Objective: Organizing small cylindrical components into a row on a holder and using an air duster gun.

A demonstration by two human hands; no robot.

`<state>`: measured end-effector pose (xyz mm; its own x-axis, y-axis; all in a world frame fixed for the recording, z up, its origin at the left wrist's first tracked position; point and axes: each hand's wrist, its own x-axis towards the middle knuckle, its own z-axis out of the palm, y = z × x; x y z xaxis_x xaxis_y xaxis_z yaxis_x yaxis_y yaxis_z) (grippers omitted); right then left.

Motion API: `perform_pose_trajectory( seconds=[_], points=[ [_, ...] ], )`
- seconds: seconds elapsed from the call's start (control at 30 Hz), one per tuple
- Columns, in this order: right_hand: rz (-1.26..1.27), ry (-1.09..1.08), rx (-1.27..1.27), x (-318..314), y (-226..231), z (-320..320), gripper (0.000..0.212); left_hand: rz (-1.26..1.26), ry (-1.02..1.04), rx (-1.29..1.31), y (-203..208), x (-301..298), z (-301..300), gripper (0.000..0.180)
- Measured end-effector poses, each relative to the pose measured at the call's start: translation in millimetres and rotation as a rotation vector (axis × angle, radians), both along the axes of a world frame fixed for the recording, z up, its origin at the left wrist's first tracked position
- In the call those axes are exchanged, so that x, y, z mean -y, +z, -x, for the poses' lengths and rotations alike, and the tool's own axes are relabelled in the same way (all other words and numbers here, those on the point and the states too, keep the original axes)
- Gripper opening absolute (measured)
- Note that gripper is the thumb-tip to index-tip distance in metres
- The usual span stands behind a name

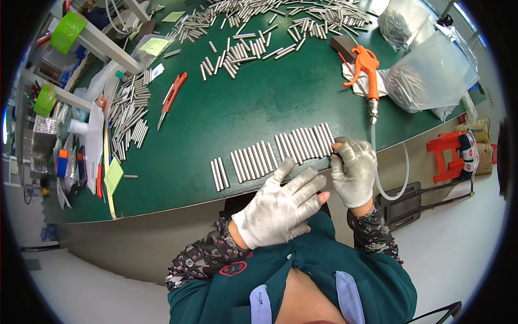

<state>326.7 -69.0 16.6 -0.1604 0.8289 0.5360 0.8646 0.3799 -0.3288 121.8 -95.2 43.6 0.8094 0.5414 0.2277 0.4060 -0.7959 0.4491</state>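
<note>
From where I stand, everything hangs on the right end of the row of metal pins [305,143] near the centre of the frame, on the green table [194,124]. The right hand [353,167], gloved, is the nearer one: its curled thumb and forefinger come in from the right, right up against the last pin, so the row lies to the left of that grip. I can't tell whether those fingers pinch a pin or merely rest against it.

Each pin's long axis runs roughly up and down the frame, top end leaning a little left, so it lies crosswise to that sideways approach. The row itself climbs slightly toward the right, with gaps setting off three pins [219,174] at its left end and a middle group [254,161].

The left hand [280,202], also gloved, sits just below the row, fingers extended toward the right and thumb reaching up by the pins' lower ends; its grip is released, and I see nothing in it.

Well apart, toward the top of the frame, more loose pins [232,59] are scattered, and an orange air gun [367,67] lies at upper right.
</note>
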Motion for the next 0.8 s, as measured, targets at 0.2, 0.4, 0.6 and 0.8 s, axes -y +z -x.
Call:
perform_pose_trajectory(
  seconds=[0.2,0.4,0.6,0.8],
  points=[
    [0.002,0.044,0.136,6,-3,-1,0.044,-0.201,0.502,-0.13,-14,12,64,0.084],
    [0.129,0.228,0.219,3,-7,7,0.058,-0.153,0.593,-0.318,-18,17,76,0.088],
    [0.15,0.229,0.237,2,-9,7,0.06,-0.073,0.479,-0.269,-14,6,45,0.09],
    [0.143,0.25,0.218,4,-7,6,0.063,-0.072,0.223,-0.184,-14,12,21,0.079]
  ],
)
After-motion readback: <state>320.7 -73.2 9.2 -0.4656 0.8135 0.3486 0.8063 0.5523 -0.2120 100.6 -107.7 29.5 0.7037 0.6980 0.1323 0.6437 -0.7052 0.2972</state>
